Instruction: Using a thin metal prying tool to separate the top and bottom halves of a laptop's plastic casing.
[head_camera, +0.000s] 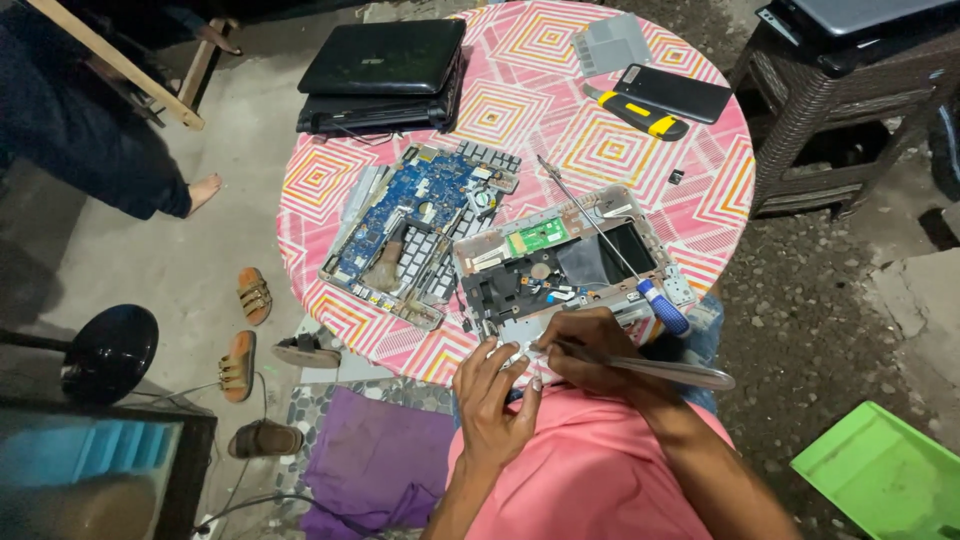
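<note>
Fingers of the left hand (492, 390) are loosely curled and spread, their tips resting on the near edge of an opened laptop base (560, 265) without closing around anything. Those of the right hand (590, 350) are folded tight around a slim silvery tool (670, 372), whose handle trails off to the right while its tip meets the same near edge of the casing. The laptop base lies at the front of a round table (520, 120) covered in a pink patterned cloth, directly ahead of the person's pink-clad lap.

One long screwdriver with a blue handle (664, 305) lies slantwise across the casing. Just left of it sits one bare blue circuit board (420, 215) resting on a keyboard frame. Two closed dark laptops (385, 75) are stacked at the table's far left edge. One black phone (672, 92) and one yellow-and-black utility knife (640, 115) lie side by side at the far right, near one grey flat panel (610, 42).

On the concrete floor to the left lie several sandals (253, 295), at least four. Another person's bare foot (200, 190) shows at upper left.
</note>
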